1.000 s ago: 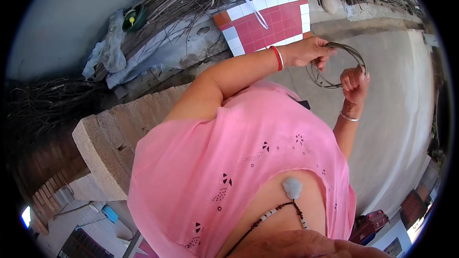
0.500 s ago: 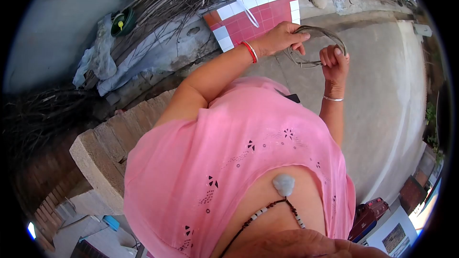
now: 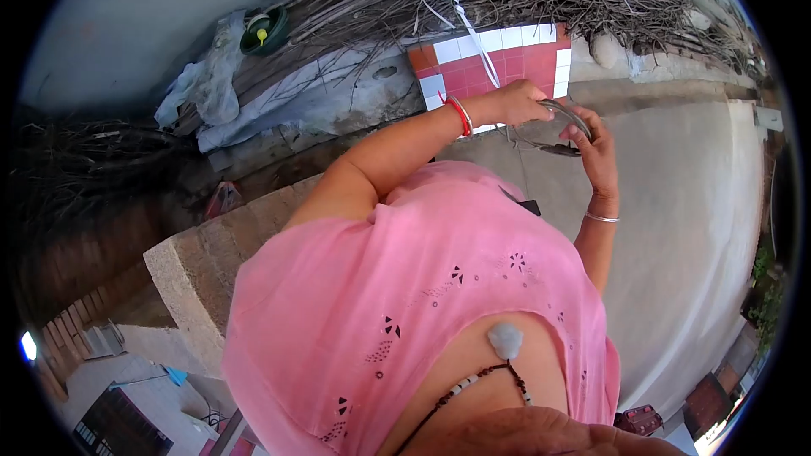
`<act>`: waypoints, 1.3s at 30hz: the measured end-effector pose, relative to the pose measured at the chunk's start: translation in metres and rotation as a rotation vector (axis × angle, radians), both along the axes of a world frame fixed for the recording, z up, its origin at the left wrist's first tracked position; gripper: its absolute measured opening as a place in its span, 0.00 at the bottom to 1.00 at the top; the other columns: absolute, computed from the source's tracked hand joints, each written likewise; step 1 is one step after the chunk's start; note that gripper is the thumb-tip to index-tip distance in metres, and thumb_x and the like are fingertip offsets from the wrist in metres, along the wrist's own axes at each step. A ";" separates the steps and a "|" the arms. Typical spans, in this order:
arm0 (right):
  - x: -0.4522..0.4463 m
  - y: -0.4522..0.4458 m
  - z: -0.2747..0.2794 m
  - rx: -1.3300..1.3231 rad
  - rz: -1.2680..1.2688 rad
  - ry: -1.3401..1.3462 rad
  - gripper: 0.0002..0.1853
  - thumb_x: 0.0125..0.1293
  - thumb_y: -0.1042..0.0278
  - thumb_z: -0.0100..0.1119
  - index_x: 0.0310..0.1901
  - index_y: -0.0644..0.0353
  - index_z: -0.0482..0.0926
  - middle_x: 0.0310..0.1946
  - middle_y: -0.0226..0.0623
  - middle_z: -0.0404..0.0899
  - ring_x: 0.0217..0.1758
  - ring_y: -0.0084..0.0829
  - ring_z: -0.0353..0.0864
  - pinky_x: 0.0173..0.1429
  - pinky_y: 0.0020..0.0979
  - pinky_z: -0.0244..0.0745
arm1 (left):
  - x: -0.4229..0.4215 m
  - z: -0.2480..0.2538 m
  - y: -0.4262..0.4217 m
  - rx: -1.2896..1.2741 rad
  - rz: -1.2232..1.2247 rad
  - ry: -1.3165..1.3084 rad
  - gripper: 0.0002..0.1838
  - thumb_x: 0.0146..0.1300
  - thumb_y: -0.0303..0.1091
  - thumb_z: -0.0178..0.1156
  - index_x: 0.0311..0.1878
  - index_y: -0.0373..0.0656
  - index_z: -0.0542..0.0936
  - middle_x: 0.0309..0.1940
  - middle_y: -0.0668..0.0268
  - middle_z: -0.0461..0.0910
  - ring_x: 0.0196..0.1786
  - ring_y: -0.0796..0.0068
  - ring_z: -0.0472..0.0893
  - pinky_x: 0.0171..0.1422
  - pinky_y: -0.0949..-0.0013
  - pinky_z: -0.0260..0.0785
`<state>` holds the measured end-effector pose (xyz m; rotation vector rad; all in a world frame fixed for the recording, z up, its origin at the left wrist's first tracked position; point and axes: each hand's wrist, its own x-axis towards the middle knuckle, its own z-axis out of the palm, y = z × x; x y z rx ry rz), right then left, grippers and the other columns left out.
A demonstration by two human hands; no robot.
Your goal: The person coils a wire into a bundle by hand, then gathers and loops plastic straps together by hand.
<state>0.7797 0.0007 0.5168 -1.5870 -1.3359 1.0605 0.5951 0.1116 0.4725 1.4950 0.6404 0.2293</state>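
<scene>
A looped coil of thin grey-brown wire or cord (image 3: 559, 149) is held between my two hands, over the concrete floor near the tiled slab. My left hand (image 3: 519, 104), with red and silver bands at the wrist, is closed on the coil's left upper side. My right hand (image 3: 599, 152), wearing a silver bangle, grips the right side with fingers curled over the loop. Part of the coil is hidden behind the fingers, and loose strands hang at its left.
A red slab with white border tiles (image 3: 515, 63) lies beyond my left hand. Behind it are piled dry branches (image 3: 608, 0) and a white strap (image 3: 477, 38). Concrete floor (image 3: 676, 219) stretches right. A brick wall end (image 3: 190, 287) stands left; a green bowl (image 3: 263, 32) sits farther back.
The view has shifted, so the surroundings sit lower and farther right. My hands have come closer together, the coil looks narrower, and my right fingers have moved up over its edge.
</scene>
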 end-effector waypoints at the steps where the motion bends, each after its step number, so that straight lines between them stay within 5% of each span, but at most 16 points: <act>1: 0.009 0.003 0.001 -0.128 0.109 -0.034 0.09 0.66 0.63 0.58 0.41 0.59 0.77 0.22 0.24 0.72 0.28 0.17 0.71 0.31 0.20 0.62 | -0.001 0.003 0.000 0.013 -0.005 -0.025 0.13 0.60 0.41 0.60 0.36 0.40 0.83 0.16 0.77 0.66 0.20 0.85 0.65 0.22 0.74 0.59; 5: 0.031 0.008 -0.025 -0.049 0.135 0.248 0.12 0.66 0.66 0.56 0.24 0.56 0.70 0.17 0.20 0.63 0.20 0.13 0.56 0.25 0.20 0.50 | 0.004 0.008 0.008 0.094 -0.125 -0.074 0.12 0.60 0.38 0.59 0.31 0.38 0.80 0.17 0.77 0.67 0.20 0.86 0.65 0.22 0.74 0.58; 14: 0.049 0.051 -0.052 -0.071 0.245 0.772 0.18 0.70 0.61 0.52 0.22 0.55 0.65 0.15 0.18 0.51 0.17 0.15 0.49 0.22 0.23 0.43 | 0.010 0.019 0.029 -0.097 -0.098 -0.053 0.14 0.63 0.42 0.60 0.26 0.44 0.77 0.15 0.77 0.67 0.17 0.85 0.64 0.20 0.76 0.54; 17: 0.048 0.069 -0.056 -0.136 0.129 0.777 0.20 0.73 0.56 0.48 0.22 0.55 0.65 0.14 0.19 0.50 0.16 0.16 0.49 0.22 0.23 0.43 | 0.016 0.015 0.030 -0.153 0.172 -0.180 0.16 0.64 0.45 0.61 0.26 0.42 0.79 0.14 0.77 0.67 0.18 0.87 0.63 0.20 0.75 0.53; 20: 0.031 0.088 -0.060 -0.196 0.037 0.757 0.23 0.75 0.52 0.43 0.22 0.54 0.63 0.13 0.20 0.50 0.15 0.16 0.48 0.21 0.23 0.43 | 0.017 -0.013 0.045 0.291 0.425 -0.107 0.19 0.64 0.46 0.61 0.24 0.40 0.79 0.13 0.77 0.66 0.19 0.88 0.61 0.21 0.76 0.52; 23: 0.011 0.113 -0.073 -0.197 0.026 0.779 0.24 0.74 0.52 0.44 0.19 0.52 0.61 0.13 0.19 0.50 0.15 0.17 0.50 0.21 0.24 0.45 | 0.003 -0.027 0.058 0.385 0.477 -0.034 0.22 0.65 0.45 0.61 0.21 0.39 0.78 0.13 0.76 0.66 0.20 0.88 0.60 0.22 0.75 0.51; 29: -0.031 0.195 -0.087 -0.221 0.194 0.649 0.24 0.74 0.54 0.45 0.18 0.51 0.61 0.13 0.21 0.54 0.17 0.18 0.51 0.25 0.25 0.50 | -0.051 -0.059 0.135 0.173 0.375 -0.161 0.22 0.68 0.44 0.58 0.20 0.42 0.75 0.14 0.80 0.61 0.20 0.88 0.57 0.22 0.76 0.50; 32: -0.072 0.256 -0.093 -0.263 0.069 0.522 0.23 0.74 0.53 0.45 0.19 0.53 0.65 0.14 0.21 0.57 0.18 0.18 0.54 0.26 0.24 0.50 | -0.085 -0.071 0.185 -0.083 0.491 -0.221 0.20 0.69 0.44 0.57 0.22 0.43 0.73 0.16 0.81 0.61 0.20 0.89 0.57 0.22 0.78 0.49; 33: -0.082 0.278 -0.100 -0.250 0.068 0.456 0.21 0.74 0.54 0.45 0.23 0.55 0.69 0.17 0.22 0.62 0.21 0.18 0.59 0.29 0.23 0.55 | -0.100 -0.086 0.205 -0.074 0.471 -0.230 0.15 0.69 0.42 0.58 0.28 0.44 0.73 0.18 0.80 0.63 0.20 0.91 0.60 0.21 0.79 0.51; 36: -0.119 0.341 -0.114 -0.103 0.137 0.168 0.19 0.74 0.58 0.44 0.52 0.67 0.75 0.46 0.38 0.78 0.47 0.27 0.72 0.54 0.28 0.67 | -0.148 -0.117 0.253 -0.263 0.705 -0.312 0.12 0.69 0.41 0.58 0.32 0.45 0.72 0.17 0.79 0.64 0.19 0.90 0.61 0.21 0.79 0.52; 37: -0.126 0.356 -0.126 -0.063 0.196 0.087 0.21 0.74 0.62 0.44 0.61 0.67 0.69 0.58 0.41 0.73 0.59 0.31 0.71 0.64 0.30 0.63 | -0.167 -0.133 0.271 -0.320 0.796 -0.238 0.10 0.68 0.40 0.58 0.35 0.45 0.71 0.18 0.78 0.65 0.18 0.88 0.63 0.21 0.78 0.55; 39: -0.128 0.377 -0.164 -0.098 0.203 0.042 0.17 0.73 0.66 0.46 0.57 0.68 0.72 0.56 0.41 0.75 0.59 0.31 0.72 0.65 0.29 0.64 | -0.205 -0.175 0.308 -0.329 1.034 -0.300 0.10 0.68 0.39 0.57 0.35 0.45 0.71 0.17 0.76 0.65 0.17 0.86 0.63 0.21 0.76 0.57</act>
